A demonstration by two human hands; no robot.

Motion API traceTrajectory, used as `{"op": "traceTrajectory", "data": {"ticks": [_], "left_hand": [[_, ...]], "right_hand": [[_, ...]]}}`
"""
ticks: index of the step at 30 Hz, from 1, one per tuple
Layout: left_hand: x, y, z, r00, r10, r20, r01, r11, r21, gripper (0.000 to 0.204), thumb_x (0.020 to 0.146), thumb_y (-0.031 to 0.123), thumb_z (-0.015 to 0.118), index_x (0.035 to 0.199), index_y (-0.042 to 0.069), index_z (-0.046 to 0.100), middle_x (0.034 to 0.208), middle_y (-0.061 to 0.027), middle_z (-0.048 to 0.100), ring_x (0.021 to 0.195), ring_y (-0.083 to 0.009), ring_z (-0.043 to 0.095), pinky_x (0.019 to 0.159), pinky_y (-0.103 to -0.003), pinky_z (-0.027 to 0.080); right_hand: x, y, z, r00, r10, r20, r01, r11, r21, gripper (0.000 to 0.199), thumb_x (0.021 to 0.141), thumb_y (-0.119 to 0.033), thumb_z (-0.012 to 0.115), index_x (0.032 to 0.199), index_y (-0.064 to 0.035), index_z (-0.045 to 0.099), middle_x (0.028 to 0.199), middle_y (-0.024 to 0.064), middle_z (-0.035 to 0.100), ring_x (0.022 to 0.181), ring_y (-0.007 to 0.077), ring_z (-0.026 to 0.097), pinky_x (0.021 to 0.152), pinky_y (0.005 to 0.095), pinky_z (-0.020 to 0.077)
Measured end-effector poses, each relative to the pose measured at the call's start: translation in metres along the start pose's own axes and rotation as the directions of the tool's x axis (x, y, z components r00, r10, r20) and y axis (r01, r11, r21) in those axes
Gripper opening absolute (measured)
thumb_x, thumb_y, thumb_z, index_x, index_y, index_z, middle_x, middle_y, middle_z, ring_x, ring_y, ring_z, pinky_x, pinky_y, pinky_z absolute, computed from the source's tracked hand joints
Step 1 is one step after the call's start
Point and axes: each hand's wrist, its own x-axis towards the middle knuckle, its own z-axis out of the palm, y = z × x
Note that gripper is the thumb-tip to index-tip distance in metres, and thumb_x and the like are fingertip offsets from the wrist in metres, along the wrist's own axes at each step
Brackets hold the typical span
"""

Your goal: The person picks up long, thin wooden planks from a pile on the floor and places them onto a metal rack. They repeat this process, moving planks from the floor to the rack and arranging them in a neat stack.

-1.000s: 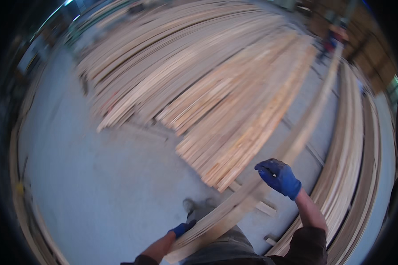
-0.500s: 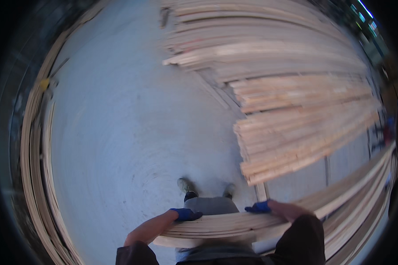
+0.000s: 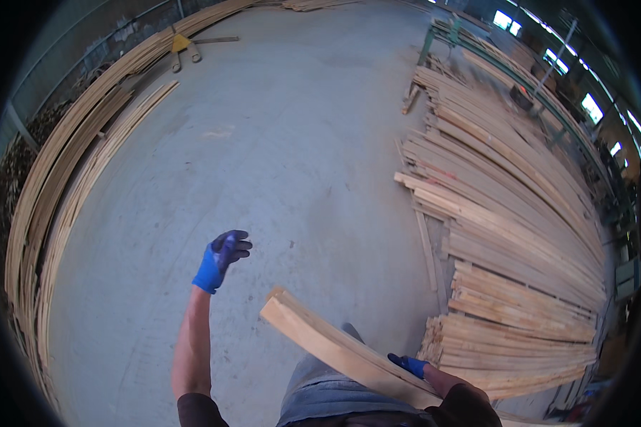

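Right hand point(image 3: 408, 365) is gripping a bundle of wooden slats point(image 3: 335, 341), carrying it low across the body. Left hand point(image 3: 221, 260) is raised, empty, fingers loosely curled. Bundle not yet set down; slat stacks point(image 3: 506, 235) lying to the right.

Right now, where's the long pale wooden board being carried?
Head view, lower centre-right: the long pale wooden board rests on the blue-gloved right hand, beside the stacked planks.

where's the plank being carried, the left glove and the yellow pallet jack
plank point(image 3: 335, 341): head view, on its pale upper face near the free end
left hand point(image 3: 219, 260): head view, on the blue glove's palm area
yellow pallet jack point(image 3: 181, 44): head view, on its yellow body by the far wall
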Motion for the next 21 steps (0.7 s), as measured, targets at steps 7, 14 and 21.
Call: {"op": "traceTrajectory", "data": {"ticks": [7, 14, 21], "left_hand": [[0.041, -0.125, -0.248, 0.863, -0.261, -0.433, 0.435, 0.820, 0.373, 0.049, 0.097, 0.050, 0.056, 0.100, 0.002, 0.067, 0.082, -0.0104, 0.072, 0.069, -0.0162, 0.066, 0.063, -0.030, 0.052], [-0.108, -0.232, -0.284, 0.391, -0.810, -0.437, 0.529, 0.586, -0.614, 0.049, 0.095, 0.054, 0.055, 0.108, 0.007, 0.062, 0.093, -0.0197, 0.072, 0.073, -0.0355, 0.071, 0.058, -0.049, 0.052], [0.000, -0.175, -0.257, 0.305, -0.952, -0.005, 0.328, 0.110, -0.938, 0.040, 0.097, 0.047, 0.053, 0.101, 0.009, 0.064, 0.094, -0.0162, 0.068, 0.086, -0.0241, 0.062, 0.075, -0.048, 0.051]], "right_hand": [[0.075, -0.201, -0.140, 0.997, -0.075, -0.034, 0.072, 0.996, -0.061, 0.078, 0.092, -0.072, 0.037, 0.131, -0.0091, 0.062, 0.135, 0.0128, 0.058, 0.130, 0.0256, 0.049, 0.110, 0.0403, 0.0306], [0.158, -0.427, -0.284, 0.988, -0.153, -0.026, 0.149, 0.980, -0.133, 0.076, 0.093, -0.070, 0.037, 0.130, -0.0091, 0.062, 0.132, 0.0135, 0.059, 0.127, 0.0260, 0.050, 0.108, 0.0402, 0.0322], [0.230, -0.662, -0.431, 0.976, -0.170, -0.133, 0.155, 0.981, -0.118, 0.074, 0.094, -0.069, 0.038, 0.130, -0.0091, 0.062, 0.130, 0.0142, 0.060, 0.125, 0.0263, 0.052, 0.106, 0.0400, 0.0339]]}}
